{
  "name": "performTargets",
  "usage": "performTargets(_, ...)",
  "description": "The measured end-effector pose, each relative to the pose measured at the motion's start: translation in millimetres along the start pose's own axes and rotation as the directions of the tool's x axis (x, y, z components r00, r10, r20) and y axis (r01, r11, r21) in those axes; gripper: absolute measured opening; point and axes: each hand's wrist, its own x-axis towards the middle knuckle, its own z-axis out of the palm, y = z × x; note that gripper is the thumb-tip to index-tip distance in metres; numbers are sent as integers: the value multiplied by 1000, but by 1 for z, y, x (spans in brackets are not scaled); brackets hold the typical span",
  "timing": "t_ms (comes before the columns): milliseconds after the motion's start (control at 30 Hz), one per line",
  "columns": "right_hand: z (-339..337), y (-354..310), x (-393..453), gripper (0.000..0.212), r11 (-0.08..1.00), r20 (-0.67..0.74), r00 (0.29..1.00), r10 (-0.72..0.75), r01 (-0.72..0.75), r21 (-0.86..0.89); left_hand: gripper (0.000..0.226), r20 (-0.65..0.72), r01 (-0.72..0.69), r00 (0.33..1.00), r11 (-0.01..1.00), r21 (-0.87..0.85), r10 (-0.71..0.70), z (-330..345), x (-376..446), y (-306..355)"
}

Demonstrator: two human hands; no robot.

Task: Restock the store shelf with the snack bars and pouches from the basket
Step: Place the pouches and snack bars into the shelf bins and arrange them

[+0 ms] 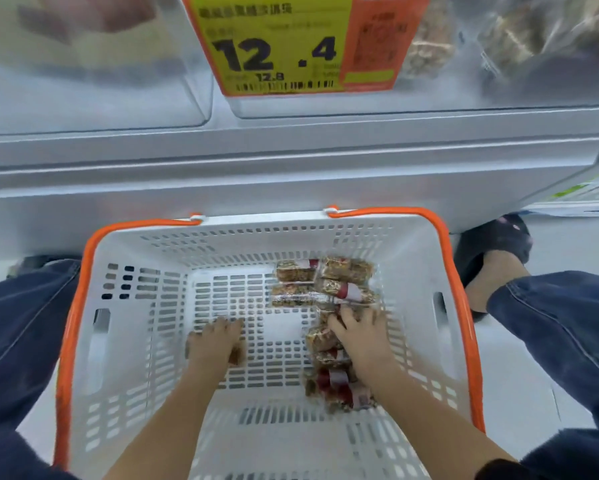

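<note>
Brown seedy snack bars in clear wrappers (329,289) lie on the right side of the floor of the white plastic basket with orange handles (83,292). The right hand (360,336) curls its fingers around one bar in the pile. The left hand (215,344) holds a single bar (237,355) on the left. A grey metal shelf (291,161) stands just behind, with a yellow price tag (274,46) above.

The basket (152,306) is white with a grid of slots and an orange rim, the snack bars (326,282) in it are golden-brown with red-and-white bands, the price tag (274,46) is yellow and orange with black numerals, the shelf (291,168) pale grey, the trousers (568,323) dark blue.
</note>
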Motion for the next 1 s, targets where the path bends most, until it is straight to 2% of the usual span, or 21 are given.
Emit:
performTargets(100,5,-3,0,73,998,-6,1000,-24,24,61,57,43,-16,999,1000,24,15,-1,10,-5)
performTargets(200,20,-4,-8,75,990,91,996,-2,-11,142,58,71,-27,997,999,29,25,1,11,-4)
performTargets(267,23,-1,-9,72,988,54,998,-11,2,156,56,46,-41,998,999,-18,42,3,8,-4)
performTargets(333,23,4,-7,77,982,22,999,-36,31,186,52,-77,-51,996,989,-141,40,0,8,-4)
performTargets(400,24,7,-4,84,973,45,998,-42,31,229,51,-245,-130,968,946,-297,56,-12,7,1)
performTargets(467,25,7,-3,85,973,68,997,-21,5,231,50,-382,-277,914,902,-332,140,-30,8,13)
performTargets(533,24,6,-4,84,974,85,996,1,-20,227,50,-432,-393,870,863,-317,237,-51,13,30)
performTargets(600,26,4,-4,83,975,85,996,17,-35,221,49,-398,-439,864,849,-294,309,-66,20,47)
performTargets(667,28,2,-4,78,975,65,998,23,-36,218,51,-335,-420,885,866,-271,324,-74,29,58)
performTargets(767,29,2,2,83,968,120,993,-13,-18,251,71,-158,-328,941,920,-216,299,-77,41,62)
performTargets(833,27,5,5,86,969,154,988,-33,-6,246,85,-87,-273,961,951,-148,262,-77,43,59)
performTargets(1000,23,7,3,85,990,156,988,-14,-8,143,87,47,-206,976,969,-137,215,-64,37,63)
